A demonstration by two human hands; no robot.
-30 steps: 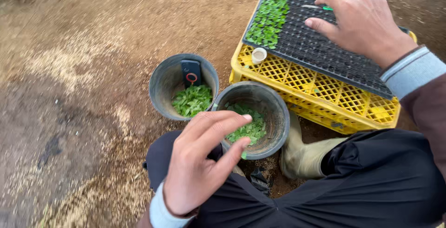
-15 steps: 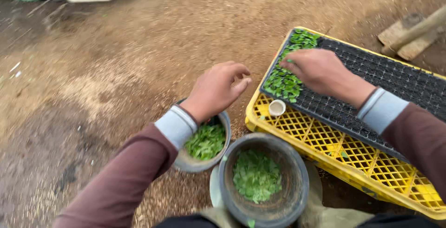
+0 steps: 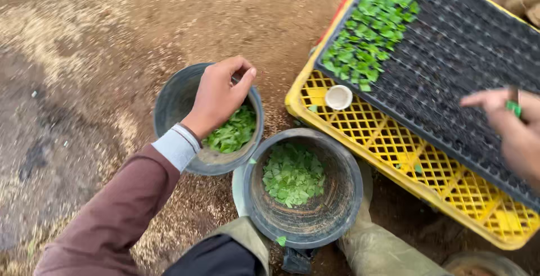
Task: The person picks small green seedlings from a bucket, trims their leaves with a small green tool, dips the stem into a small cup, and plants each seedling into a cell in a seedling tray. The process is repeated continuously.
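Seedlings, small and green: one corner of the tray is filled, most cells are left.

Your left hand (image 3: 216,99) dips into the grey round pot (image 3: 169,99) on the ground, fingers (image 3: 243,80) curled together over its far rim; whether they pinch a plant I cannot tell, since the loose green seedlings (image 3: 233,131) lie just under and beside the palm. Touching that pot, the second dark round plastic pot (image 3: 337,197) holds another heap of cut green seedlings (image 3: 292,174). Your right hand (image 3: 509,124) hovers over the black plastic cell tray (image 3: 450,79), fingers loosely together around a small green item (image 3: 513,108), blurred. By my judgement, planted green seedlings (image 3: 371,28) fill only the tray's far-left corner. The tray rests on a yellow lattice plastic crate (image 3: 394,152), beside a small white cap (image 3: 338,96).
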